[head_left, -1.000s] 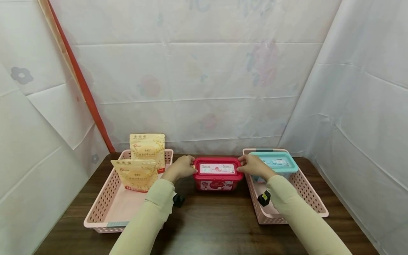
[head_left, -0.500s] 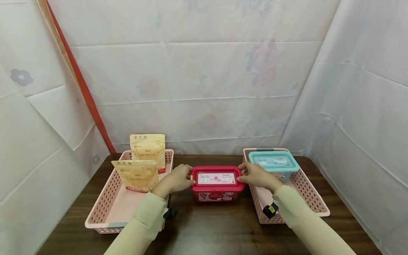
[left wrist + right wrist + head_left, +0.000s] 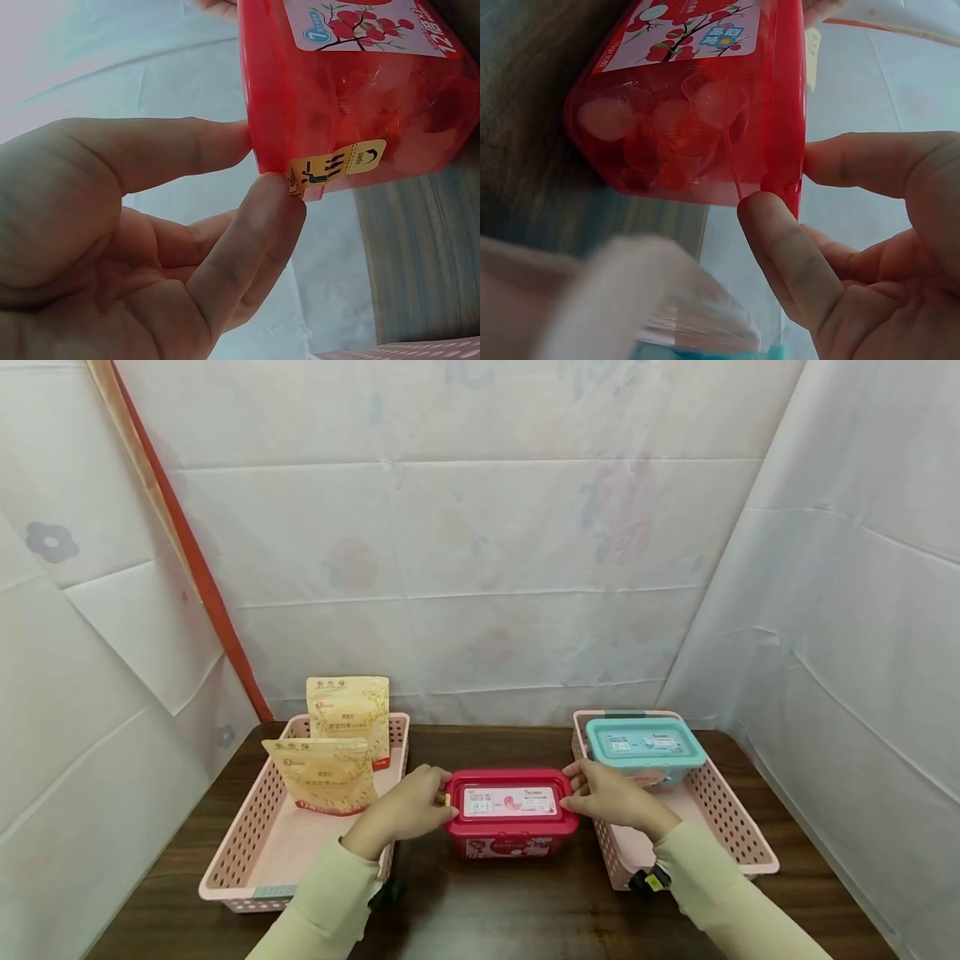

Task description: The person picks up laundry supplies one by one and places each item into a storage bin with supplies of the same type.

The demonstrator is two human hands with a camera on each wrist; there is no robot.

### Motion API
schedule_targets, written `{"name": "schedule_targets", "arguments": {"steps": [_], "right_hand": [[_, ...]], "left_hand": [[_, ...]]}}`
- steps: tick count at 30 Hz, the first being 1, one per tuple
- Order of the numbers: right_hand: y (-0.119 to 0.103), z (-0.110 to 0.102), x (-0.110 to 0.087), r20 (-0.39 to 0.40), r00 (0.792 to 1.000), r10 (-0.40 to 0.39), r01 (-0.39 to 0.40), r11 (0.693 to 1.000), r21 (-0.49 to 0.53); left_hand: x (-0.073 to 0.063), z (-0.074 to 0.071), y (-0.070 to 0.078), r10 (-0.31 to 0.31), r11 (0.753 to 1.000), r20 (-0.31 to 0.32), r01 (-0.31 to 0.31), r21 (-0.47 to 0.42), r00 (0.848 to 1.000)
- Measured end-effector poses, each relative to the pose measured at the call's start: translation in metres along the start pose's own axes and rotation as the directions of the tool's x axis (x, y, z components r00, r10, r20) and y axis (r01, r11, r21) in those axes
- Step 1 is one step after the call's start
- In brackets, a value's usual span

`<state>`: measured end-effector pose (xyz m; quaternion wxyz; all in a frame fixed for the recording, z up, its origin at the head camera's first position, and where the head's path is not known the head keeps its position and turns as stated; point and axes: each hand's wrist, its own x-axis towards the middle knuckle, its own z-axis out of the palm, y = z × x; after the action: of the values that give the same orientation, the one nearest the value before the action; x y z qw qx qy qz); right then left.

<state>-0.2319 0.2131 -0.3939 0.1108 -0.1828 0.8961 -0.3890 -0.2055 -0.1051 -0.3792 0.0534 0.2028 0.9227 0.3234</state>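
Between my two hands is a red lidded plastic tub (image 3: 512,814) with a white label on its lid. My left hand (image 3: 408,806) pinches the lid's left end, thumb on the top edge and fingers under the rim beside a yellow seal sticker (image 3: 330,166). My right hand (image 3: 615,795) grips the opposite end the same way. Through the tub's clear red wall, small rounded packs (image 3: 671,124) show in the right wrist view. The tub stands level over the dark wooden table (image 3: 495,914), between two pink baskets.
The left pink basket (image 3: 240,839) holds two yellow pouches (image 3: 326,777) standing upright. In the right pink basket (image 3: 738,827), a turquoise-lidded tub (image 3: 645,745) sits at the back. A pale printed sheet (image 3: 480,543) hangs behind the table.
Both hands have drawn the red tub toward the person, away from the back of the table. Their pinch on its lid ends stays the same; baskets and their contents have not moved.
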Motion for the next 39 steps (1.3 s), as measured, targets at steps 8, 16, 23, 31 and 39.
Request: {"name": "schedule_targets", "arguments": {"steps": [8,16,23,31,39], "right_hand": [[-0.003,0.005,-0.009,-0.008,1.0,0.001,-0.001,1.0,0.003],[-0.008,0.01,-0.02,-0.006,0.999,-0.043,0.043,0.999,-0.021],[-0.003,0.01,-0.021,-0.003,1.0,-0.027,0.027,0.999,0.043],[0.002,0.015,-0.028,0.042,0.999,0.015,-0.025,0.97,0.241],[0.002,0.02,-0.038,0.106,0.994,0.037,-0.078,0.907,0.414]], "left_hand": [[-0.011,0.002,0.001,-0.009,1.0,-0.006,0.009,-0.023,1.0],[-0.02,0.002,0.004,0.005,1.0,0.002,-0.005,0.003,1.0],[-0.021,0.002,-0.003,0.038,0.997,-0.006,-0.038,-0.068,0.999],[-0.024,0.007,-0.02,-0.056,0.958,0.015,0.058,-0.282,0.998],[-0.028,0.018,-0.025,-0.14,0.911,0.061,0.152,-0.383,0.988]]}}
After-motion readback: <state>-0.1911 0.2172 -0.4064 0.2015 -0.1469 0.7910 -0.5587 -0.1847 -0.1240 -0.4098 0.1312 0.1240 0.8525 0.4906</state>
